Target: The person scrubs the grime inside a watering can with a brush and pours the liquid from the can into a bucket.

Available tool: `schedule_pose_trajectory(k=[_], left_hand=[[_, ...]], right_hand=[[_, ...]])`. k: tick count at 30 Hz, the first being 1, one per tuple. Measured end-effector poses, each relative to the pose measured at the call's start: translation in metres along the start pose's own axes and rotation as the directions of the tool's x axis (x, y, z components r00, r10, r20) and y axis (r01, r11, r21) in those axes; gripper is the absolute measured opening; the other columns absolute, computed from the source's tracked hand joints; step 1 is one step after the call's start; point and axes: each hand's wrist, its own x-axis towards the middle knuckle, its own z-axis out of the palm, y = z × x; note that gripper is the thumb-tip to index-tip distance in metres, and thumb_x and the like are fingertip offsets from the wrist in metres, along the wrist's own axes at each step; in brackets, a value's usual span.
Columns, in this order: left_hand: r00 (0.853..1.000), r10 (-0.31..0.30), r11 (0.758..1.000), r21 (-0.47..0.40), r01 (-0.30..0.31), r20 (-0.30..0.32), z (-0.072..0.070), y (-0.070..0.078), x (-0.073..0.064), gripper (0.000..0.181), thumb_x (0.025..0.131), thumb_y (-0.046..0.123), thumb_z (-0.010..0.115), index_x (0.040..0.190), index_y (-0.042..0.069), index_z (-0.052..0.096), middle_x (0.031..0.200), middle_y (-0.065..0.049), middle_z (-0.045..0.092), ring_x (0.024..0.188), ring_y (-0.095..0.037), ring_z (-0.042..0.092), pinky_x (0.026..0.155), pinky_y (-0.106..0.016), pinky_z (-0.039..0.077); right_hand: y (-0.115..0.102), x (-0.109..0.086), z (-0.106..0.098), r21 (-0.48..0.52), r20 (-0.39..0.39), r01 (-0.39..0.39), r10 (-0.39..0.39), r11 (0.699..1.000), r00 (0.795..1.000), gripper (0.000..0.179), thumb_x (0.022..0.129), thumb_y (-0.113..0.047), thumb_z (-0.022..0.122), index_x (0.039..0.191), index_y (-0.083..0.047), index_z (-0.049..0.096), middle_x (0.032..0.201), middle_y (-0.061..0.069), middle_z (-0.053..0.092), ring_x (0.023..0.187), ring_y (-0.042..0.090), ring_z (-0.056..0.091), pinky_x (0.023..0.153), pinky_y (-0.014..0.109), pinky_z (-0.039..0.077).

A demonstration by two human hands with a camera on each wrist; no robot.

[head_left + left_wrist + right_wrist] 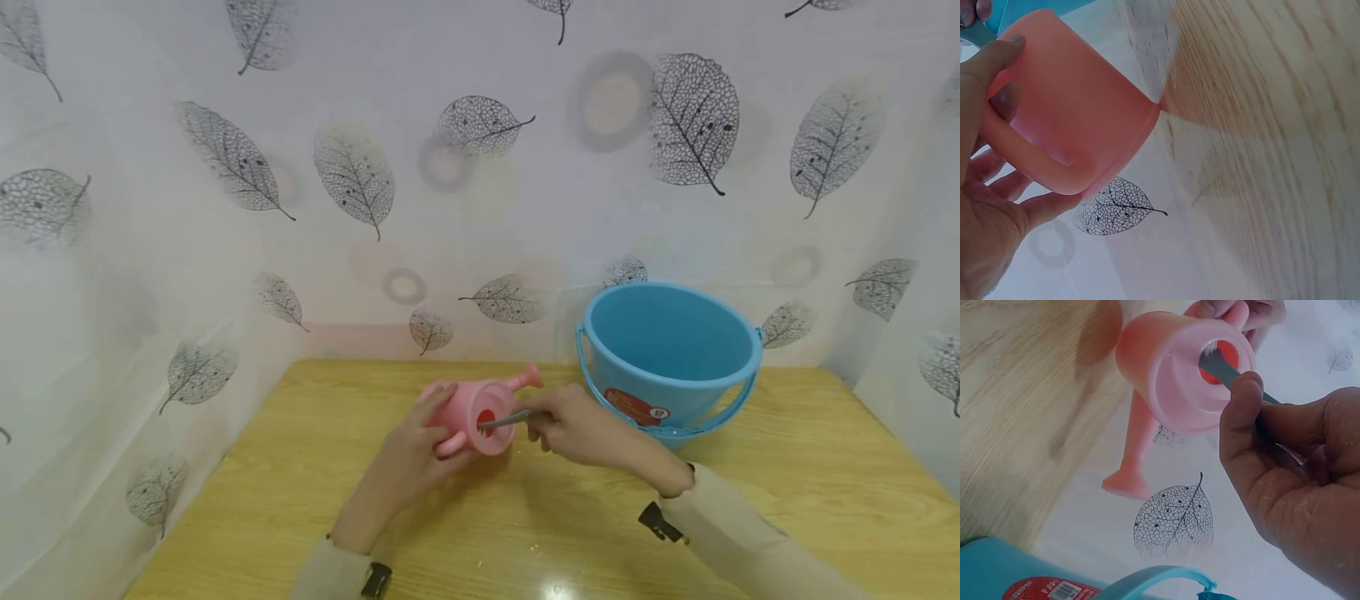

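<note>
Wooden table (300, 467), right hand (577, 429) pinching brush (1223, 372)

pink watering can (459, 408) in the left hand (405, 454), red showing inside its opening; grey-green tool (1227, 373), white-tipped, in the right hand (581, 429); blue bucket (633, 371) beyond the right hand, its label (633, 407) red; yellow wood-grained worktop (345, 425) beneath both hands; pale backdrop (540, 217) beyond them, dark veined leaves printed

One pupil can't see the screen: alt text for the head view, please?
A person's left hand holds a pink watering can tipped towards the viewer while the right hand holds a brush at its opening. A blue bucket stands to the right on a wooden table.
</note>
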Motion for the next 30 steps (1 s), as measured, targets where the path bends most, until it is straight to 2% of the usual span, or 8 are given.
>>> schedule_pose_trajectory(k=[7,13,16,18,20,23,26,30], left_hand=[[1.000,0.007,1.000,-0.001,-0.007,-0.006,0.000,-0.001,0.000,0.039,0.078,0.035,0.090,0.062,0.012,0.063,0.149,-0.017,0.056,0.139,-0.038,0.054,0.109,-0.047,0.054],[1.000,0.014,1.000,0.006,-0.014,-0.010,0.001,-0.003,-0.001,0.037,0.078,0.034,0.090,0.063,0.012,0.064,0.149,-0.017,0.057,0.139,-0.037,0.054,0.109,-0.046,0.053],[1.000,0.025,1.000,0.013,-0.025,-0.017,0.001,-0.004,-0.001,0.036,0.078,0.034,0.090,0.063,0.013,0.064,0.148,-0.017,0.057,0.138,-0.037,0.055,0.110,-0.045,0.053],[0.999,0.036,0.999,0.020,-0.036,-0.022,0.002,-0.004,-0.001,0.036,0.078,0.033,0.090,0.063,0.013,0.064,0.147,-0.017,0.058,0.138,-0.037,0.056,0.110,-0.044,0.053],[0.999,0.045,0.999,0.027,-0.045,-0.029,0.003,-0.004,-0.001,0.036,0.078,0.033,0.090,0.062,0.013,0.064,0.146,-0.017,0.059,0.137,-0.037,0.057,0.110,-0.044,0.053],[0.998,0.047,0.999,0.028,-0.046,-0.036,0.003,-0.004,-0.001,0.038,0.078,0.033,0.090,0.061,0.013,0.063,0.145,-0.017,0.059,0.136,-0.037,0.057,0.109,-0.043,0.054],[0.998,0.040,0.999,0.023,-0.039,-0.038,0.003,-0.003,-0.001,0.038,0.078,0.033,0.090,0.061,0.013,0.063,0.145,-0.017,0.059,0.137,-0.037,0.057,0.109,-0.044,0.054],[0.999,0.030,0.999,0.025,-0.029,-0.037,0.001,-0.002,0.000,0.037,0.078,0.033,0.090,0.062,0.012,0.063,0.146,-0.017,0.059,0.138,-0.038,0.056,0.110,-0.045,0.053]], right_hand=[[0.000,-0.003,-0.008,0.055,0.031,-0.047,0.046,0.997,0.998,0.030,0.100,0.002,0.053,0.115,-0.009,0.076,0.071,-0.004,0.065,0.058,0.006,0.058,0.048,0.020,0.049],[0.000,0.000,-0.002,0.087,0.026,-0.050,0.048,0.995,0.999,0.031,0.096,0.006,0.052,0.113,-0.003,0.075,0.072,-0.001,0.066,0.059,0.008,0.061,0.049,0.020,0.052],[0.002,0.003,0.007,0.059,-0.002,0.013,-0.013,0.998,1.000,0.034,0.091,0.011,0.052,0.111,-0.002,0.076,0.071,0.000,0.066,0.059,0.004,0.059,0.051,0.019,0.054],[0.004,0.005,0.015,-0.016,-0.033,0.089,-0.090,0.996,0.995,0.039,0.086,0.014,0.051,0.110,-0.004,0.076,0.070,0.000,0.066,0.060,-0.001,0.056,0.053,0.017,0.053],[0.006,0.008,0.022,-0.111,-0.066,0.172,-0.179,0.979,0.982,0.040,0.081,0.016,0.053,0.107,-0.005,0.076,0.069,0.000,0.065,0.061,-0.002,0.053,0.055,0.015,0.052],[0.009,0.010,0.031,-0.276,-0.107,0.255,-0.294,0.927,0.950,0.037,0.079,0.015,0.060,0.105,-0.007,0.076,0.071,0.000,0.067,0.065,0.001,0.052,0.059,0.013,0.049],[0.009,0.011,0.037,-0.391,-0.130,0.281,-0.355,0.877,0.926,0.032,0.079,0.011,0.067,0.104,-0.008,0.075,0.078,0.002,0.073,0.066,0.006,0.056,0.063,0.016,0.054],[0.007,0.011,0.041,-0.501,-0.137,0.263,-0.375,0.825,0.917,0.033,0.079,0.010,0.070,0.106,-0.008,0.075,0.086,0.003,0.077,0.070,0.010,0.062,0.068,0.021,0.060]])
